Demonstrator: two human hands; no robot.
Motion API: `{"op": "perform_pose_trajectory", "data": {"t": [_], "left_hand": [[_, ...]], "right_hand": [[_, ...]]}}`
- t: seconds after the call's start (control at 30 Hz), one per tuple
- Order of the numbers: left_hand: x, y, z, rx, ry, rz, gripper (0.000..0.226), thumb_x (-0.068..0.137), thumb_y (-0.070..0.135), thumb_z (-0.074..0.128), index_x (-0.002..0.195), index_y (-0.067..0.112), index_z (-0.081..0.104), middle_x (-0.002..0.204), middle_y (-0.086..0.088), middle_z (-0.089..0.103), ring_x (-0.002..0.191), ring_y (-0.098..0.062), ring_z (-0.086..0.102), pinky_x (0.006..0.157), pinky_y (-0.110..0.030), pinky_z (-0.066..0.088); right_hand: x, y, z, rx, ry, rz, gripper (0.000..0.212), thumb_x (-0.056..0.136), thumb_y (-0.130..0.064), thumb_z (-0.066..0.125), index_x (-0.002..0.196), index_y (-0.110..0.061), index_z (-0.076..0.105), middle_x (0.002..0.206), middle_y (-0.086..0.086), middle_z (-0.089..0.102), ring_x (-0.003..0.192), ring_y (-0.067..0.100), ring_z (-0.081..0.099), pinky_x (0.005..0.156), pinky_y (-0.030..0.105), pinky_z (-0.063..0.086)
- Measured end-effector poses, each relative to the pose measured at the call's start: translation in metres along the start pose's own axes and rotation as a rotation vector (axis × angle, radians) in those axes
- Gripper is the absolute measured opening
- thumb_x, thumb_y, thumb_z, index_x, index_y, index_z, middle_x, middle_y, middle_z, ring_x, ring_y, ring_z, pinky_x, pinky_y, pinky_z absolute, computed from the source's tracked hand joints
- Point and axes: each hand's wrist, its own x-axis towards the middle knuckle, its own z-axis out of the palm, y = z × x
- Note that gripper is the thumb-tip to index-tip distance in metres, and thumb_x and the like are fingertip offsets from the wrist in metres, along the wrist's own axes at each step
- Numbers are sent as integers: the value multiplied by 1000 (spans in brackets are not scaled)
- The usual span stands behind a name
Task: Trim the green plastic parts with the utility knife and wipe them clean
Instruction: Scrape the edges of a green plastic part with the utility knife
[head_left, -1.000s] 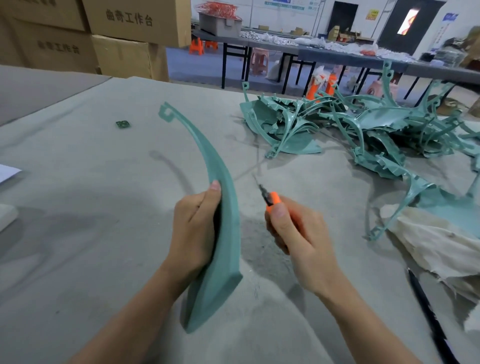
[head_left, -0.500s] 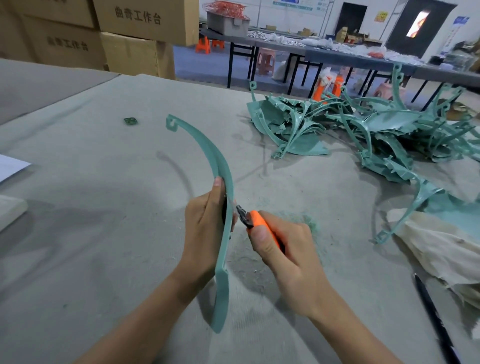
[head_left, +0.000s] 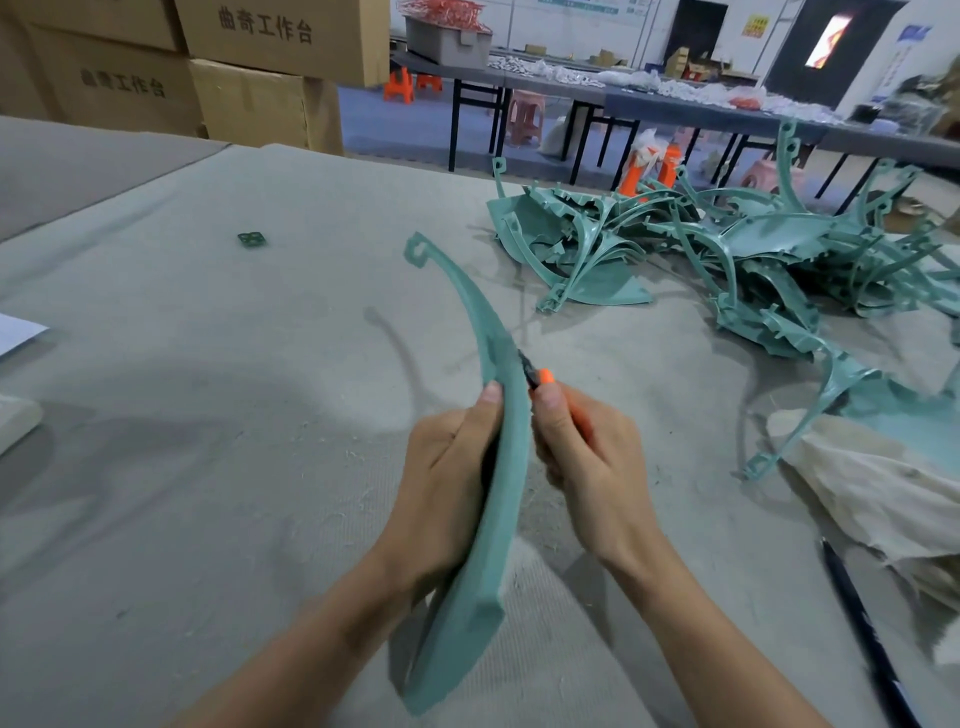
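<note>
Holds the curved green part (head_left: 514, 452) upright above the desk (head_left: 208, 415), with the fingers of the left hand (head_left: 447, 483) curled round its middle. Grips the orange utility knife (head_left: 544, 376) in the right hand (head_left: 592, 467), fingers closed round the handle, blade tip against the part's right edge just above the left hand. Shows the pile of green parts (head_left: 727, 249) at the far right of the desk, with a cloth (head_left: 883, 483) just beside it.

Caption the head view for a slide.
Left hand holds a curved green part while the right hand holds an orange utility knife against its edge.
</note>
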Motion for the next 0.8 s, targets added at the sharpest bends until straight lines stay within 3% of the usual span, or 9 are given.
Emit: {"op": "perform_pose_trajectory", "data": {"t": [0.07, 0.17, 0.33, 0.43, 0.53, 0.6, 0.7, 0.8], "left_hand": [[-2, 3, 6, -5, -3, -52, 67, 103, 29, 38, 38, 20, 51, 35, 7, 42, 34, -2, 37, 40, -11, 30], [0, 4, 6, 67, 75, -58, 66, 103, 28, 41, 37, 21, 44, 36, 11, 38, 33, -1, 32, 37, -12, 26], [8, 4, -15, 386, 155, 48, 56, 92, 46, 38, 47, 15, 31, 43, 4, 34, 42, -15, 31, 45, -34, 27], [11, 3, -23, 575, 121, 125, 56, 94, 44, 34, 48, 12, 37, 50, -6, 40, 48, -23, 38, 52, -41, 31], [10, 2, -27, 727, 94, 225, 51, 96, 39, 35, 47, 27, 26, 52, 1, 37, 50, -20, 40, 56, -32, 26], [10, 1, -27, 801, 82, 262, 52, 97, 38, 35, 46, 29, 23, 52, 4, 35, 50, -19, 40, 56, -30, 24], [10, -1, -28, 873, 86, 283, 53, 97, 44, 30, 47, 28, 21, 52, 6, 32, 50, -19, 40, 54, -31, 23], [10, -2, -28, 922, 101, 293, 53, 97, 43, 30, 47, 27, 20, 51, 5, 31, 50, -21, 41, 53, -32, 27]], "right_hand": [[4, 4, -4, 32, 63, 46, 70, 87, -76, 42, 64, -10, 33, 60, 4, 29, 56, 17, 27, 50, 41, 24], [4, 5, -9, 186, 75, 127, 66, 87, -71, 43, 63, -9, 39, 54, -7, 32, 49, 8, 28, 46, 23, 25], [3, -5, -18, 510, -153, 289, 55, 74, -69, 55, 73, -14, 64, 54, -4, 25, 43, 11, 20, 39, 19, 20], [3, -7, -25, 460, -210, 321, 21, 75, -40, 74, 80, -20, 76, 50, -5, 30, 39, 10, 25, 38, 19, 22], [4, -6, -31, 456, -256, 354, 24, 75, -18, 82, 94, -4, 75, 48, 0, 33, 35, 9, 26, 37, 16, 23], [5, -7, -33, 434, -260, 359, 25, 70, -19, 80, 89, -3, 75, 48, 3, 34, 34, 9, 26, 37, 16, 23], [5, -9, -34, 402, -247, 378, 12, 66, -24, 79, 69, -15, 72, 44, 0, 35, 34, 11, 27, 37, 18, 23], [6, -7, -36, 343, -227, 395, 17, 74, -21, 80, 64, -18, 66, 45, -1, 35, 36, 12, 26, 37, 20, 24]]}}
